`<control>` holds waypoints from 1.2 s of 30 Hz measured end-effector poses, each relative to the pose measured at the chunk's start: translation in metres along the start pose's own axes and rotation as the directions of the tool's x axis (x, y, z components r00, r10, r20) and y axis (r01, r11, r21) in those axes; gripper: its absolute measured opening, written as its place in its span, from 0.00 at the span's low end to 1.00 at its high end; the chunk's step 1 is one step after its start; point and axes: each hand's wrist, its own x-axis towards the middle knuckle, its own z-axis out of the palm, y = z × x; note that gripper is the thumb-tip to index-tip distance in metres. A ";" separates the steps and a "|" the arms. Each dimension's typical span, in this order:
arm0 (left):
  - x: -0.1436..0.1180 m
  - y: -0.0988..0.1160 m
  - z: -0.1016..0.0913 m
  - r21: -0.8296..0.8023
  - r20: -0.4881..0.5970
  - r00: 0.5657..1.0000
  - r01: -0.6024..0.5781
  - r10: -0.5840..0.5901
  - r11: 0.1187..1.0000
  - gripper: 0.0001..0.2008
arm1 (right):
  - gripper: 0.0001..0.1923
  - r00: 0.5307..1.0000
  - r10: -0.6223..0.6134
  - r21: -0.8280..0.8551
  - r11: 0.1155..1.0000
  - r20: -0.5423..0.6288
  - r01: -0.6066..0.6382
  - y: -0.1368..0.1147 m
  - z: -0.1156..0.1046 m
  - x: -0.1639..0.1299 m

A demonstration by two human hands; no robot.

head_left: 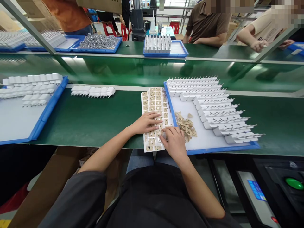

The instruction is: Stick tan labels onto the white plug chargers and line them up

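A white sheet (pixel 146 147) carrying rows of small tan stickers lies on the green bench, its right side against a blue-rimmed tray (pixel 209 150). My left hand (pixel 145 123) rests flat on the middle of the sheet, fingers stretched to the right. Lower on the sheet's right side is my right hand (pixel 175 142), thumb and fingers bent together at the stickers; whatever is between the fingertips is hidden. Just right of that hand, a heap of loose tan pieces (pixel 187 127) lies in the tray. Rows of white plastic parts with thin prongs (pixel 209 107) fill the tray's far and right sides.
A short row of white parts (pixel 92 91) sits on the bench at left, beside another blue tray (pixel 51 109) with more of them. Behind a low green divider (pixel 114 69) stand trays of metal hooks (pixel 98 41) and white parts (pixel 158 44). Other people are across the bench.
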 end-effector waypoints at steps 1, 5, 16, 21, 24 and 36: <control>0.000 0.000 0.001 0.002 -0.005 1.000 0.003 -0.003 1.000 0.19 | 0.05 1.000 0.006 0.011 1.000 -0.002 -0.006 0.000 0.001 0.002; -0.001 0.000 0.003 0.004 -0.006 1.000 0.019 -0.019 1.000 0.20 | 0.05 0.999 -0.031 0.061 0.998 0.015 0.030 0.005 -0.003 0.005; 0.050 0.044 0.004 0.071 -0.065 0.996 0.062 -0.058 0.996 0.14 | 0.03 1.000 -0.027 0.743 0.669 -0.002 0.019 0.063 -0.051 -0.050; 0.151 0.106 0.038 0.180 -0.123 0.989 -0.060 0.083 0.982 0.25 | 0.05 0.998 -0.039 0.840 0.542 0.048 -0.019 0.077 -0.047 -0.055; 0.194 0.127 0.066 0.237 -0.102 0.987 -0.099 0.126 0.966 0.25 | 0.04 0.996 -0.072 0.843 0.538 0.046 0.000 0.078 -0.048 -0.054; 0.129 0.125 0.024 -0.807 -0.078 0.942 0.133 -0.326 0.575 0.22 | 0.04 0.969 0.201 0.923 0.381 -0.143 0.057 0.075 -0.039 -0.058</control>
